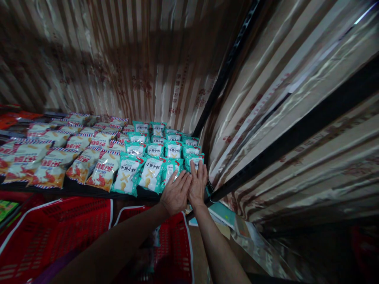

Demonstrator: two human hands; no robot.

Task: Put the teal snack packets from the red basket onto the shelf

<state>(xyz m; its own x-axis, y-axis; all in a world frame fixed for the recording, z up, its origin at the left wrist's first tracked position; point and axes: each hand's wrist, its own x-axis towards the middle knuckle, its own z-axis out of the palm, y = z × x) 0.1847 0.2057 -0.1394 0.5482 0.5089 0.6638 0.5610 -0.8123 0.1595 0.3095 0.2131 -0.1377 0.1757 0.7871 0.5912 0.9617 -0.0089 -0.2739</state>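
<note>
Teal and white snack bags (152,173) stand in several rows at the right end of a dark shelf (89,191). My left hand (177,194) lies with its fingers stretched out against the lower part of a front-row teal bag (171,167). Beside it, my right hand (197,184) rests flat, fingers extended, on the rightmost front teal bag (192,157). The two hands touch along their sides and partly cover these bags. Neither hand grips anything.
Cream and orange snack bags (102,169) fill the shelf to the left. Below stand two red baskets (74,213) (180,236) with white rims. Black metal posts (217,86) and striped plastic sheeting (166,51) enclose the back and right. Papers (223,215) lie low at right.
</note>
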